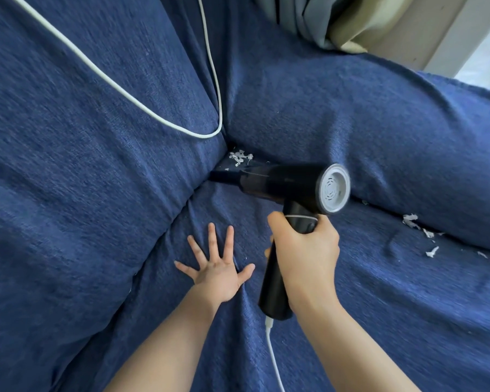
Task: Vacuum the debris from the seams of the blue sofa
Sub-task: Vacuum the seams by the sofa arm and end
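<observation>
My right hand grips the handle of a black handheld vacuum with a grey round rear cap. Its narrow nozzle pokes into the corner seam where the blue sofa cushions meet. White debris lies in that seam just above the nozzle. More white scraps sit along the seam at the right. My left hand presses flat on the seat fabric with fingers spread, left of the vacuum handle.
A white cord loops across the left back cushion and down the gap between cushions. Another white cable leaves the vacuum's handle bottom. Grey and beige cloth hangs at the top, with a pale wall edge beside it.
</observation>
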`<action>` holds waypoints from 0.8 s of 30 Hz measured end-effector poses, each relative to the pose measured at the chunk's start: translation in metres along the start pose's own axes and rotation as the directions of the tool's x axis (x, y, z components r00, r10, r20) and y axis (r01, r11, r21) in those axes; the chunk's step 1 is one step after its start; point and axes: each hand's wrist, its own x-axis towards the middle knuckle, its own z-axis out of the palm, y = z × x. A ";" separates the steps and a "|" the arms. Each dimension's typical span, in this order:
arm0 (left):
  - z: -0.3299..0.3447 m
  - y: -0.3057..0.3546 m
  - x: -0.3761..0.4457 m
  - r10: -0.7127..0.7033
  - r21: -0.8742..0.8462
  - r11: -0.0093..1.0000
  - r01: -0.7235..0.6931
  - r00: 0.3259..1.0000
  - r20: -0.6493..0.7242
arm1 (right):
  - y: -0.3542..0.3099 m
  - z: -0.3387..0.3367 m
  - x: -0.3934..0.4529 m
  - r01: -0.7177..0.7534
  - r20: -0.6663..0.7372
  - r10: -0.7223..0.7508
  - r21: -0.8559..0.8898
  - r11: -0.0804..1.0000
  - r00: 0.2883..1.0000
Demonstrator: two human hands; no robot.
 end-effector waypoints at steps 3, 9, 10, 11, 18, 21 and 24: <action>0.000 0.000 -0.001 0.007 -0.005 1.000 -0.007 1.000 0.005 | -0.005 -0.003 0.009 0.020 -0.027 -0.021 -0.031 0.999 0.999; -0.001 0.000 0.001 0.006 -0.003 1.000 -0.006 0.999 0.032 | -0.009 -0.007 0.018 0.010 -0.019 -0.010 -0.021 1.000 1.000; -0.002 0.000 0.001 0.005 -0.001 1.000 -0.005 0.999 0.043 | -0.009 -0.007 0.019 0.010 -0.019 -0.011 -0.027 1.000 1.000; -0.003 0.000 0.001 0.002 0.001 1.000 -0.002 0.998 0.057 | -0.010 -0.005 0.021 0.009 -0.019 -0.009 -0.030 1.000 1.000; -0.010 0.002 0.007 -0.043 0.022 0.999 0.040 0.984 0.171 | -0.016 -0.002 0.028 0.054 -0.025 -0.056 -0.064 0.996 0.998; -0.010 0.004 0.010 -0.060 0.035 0.998 0.054 0.978 0.201 | -0.017 -0.004 0.029 0.058 -0.038 -0.061 -0.089 0.994 0.997; -0.010 0.005 0.011 -0.061 0.033 0.998 0.055 0.976 0.207 | -0.022 -0.003 0.032 0.059 -0.051 -0.065 -0.104 0.993 0.997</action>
